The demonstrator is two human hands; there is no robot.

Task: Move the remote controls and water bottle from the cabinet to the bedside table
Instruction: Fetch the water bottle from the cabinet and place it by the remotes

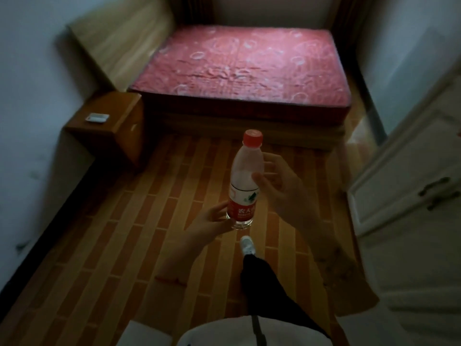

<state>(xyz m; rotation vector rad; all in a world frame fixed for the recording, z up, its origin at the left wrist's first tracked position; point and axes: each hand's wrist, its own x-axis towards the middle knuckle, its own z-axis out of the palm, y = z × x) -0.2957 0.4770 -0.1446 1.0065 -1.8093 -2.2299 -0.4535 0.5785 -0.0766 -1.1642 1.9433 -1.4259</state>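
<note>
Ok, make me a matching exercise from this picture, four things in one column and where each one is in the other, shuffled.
Things:
1. water bottle
2. white remote
3. mattress
4. cabinet door

Places:
A. on the bedside table
B. far right
C. between the left hand and right hand
D. top centre, against the far wall

Pairs: 1-C, 2-A, 3-D, 4-B

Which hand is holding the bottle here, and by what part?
The left hand holds the water bottle by its base. The right hand is open beside its upper body, seemingly not gripping.
</note>
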